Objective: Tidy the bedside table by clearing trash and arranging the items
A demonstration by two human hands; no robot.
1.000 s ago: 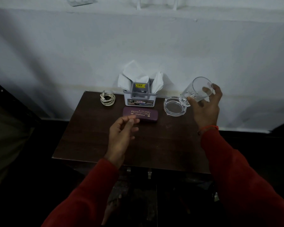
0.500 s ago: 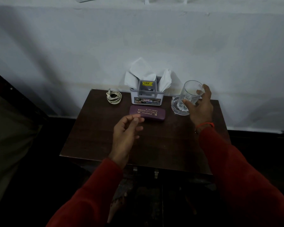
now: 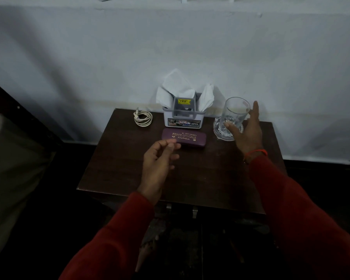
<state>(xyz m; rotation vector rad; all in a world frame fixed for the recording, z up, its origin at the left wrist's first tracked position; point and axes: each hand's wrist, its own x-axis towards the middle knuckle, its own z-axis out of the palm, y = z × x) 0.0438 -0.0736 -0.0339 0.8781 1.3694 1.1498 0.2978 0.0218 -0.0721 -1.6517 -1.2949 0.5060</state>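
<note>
A clear drinking glass [image 3: 235, 113] stands upright in a round glass dish [image 3: 220, 134] at the back right of the dark wooden bedside table [image 3: 200, 178]. My right hand [image 3: 248, 132] is beside the glass. Its fingers are straight and apart to the right of the glass, and its thumb rests near the glass base. My left hand [image 3: 158, 160] hovers over the table's middle, fingers loosely curled and holding nothing, just in front of a purple spectacle case [image 3: 190, 138].
A white and grey holder [image 3: 182, 122] stuffed with white paper tissues stands at the back centre against the wall. A coiled white cable [image 3: 142, 118] lies at the back left. Dark floor surrounds the table, and a bed edge is at the left.
My right hand carried the tilted glass down and left, stood it upright in the glass dish, and spread its fingers off it. My left hand has barely moved.
</note>
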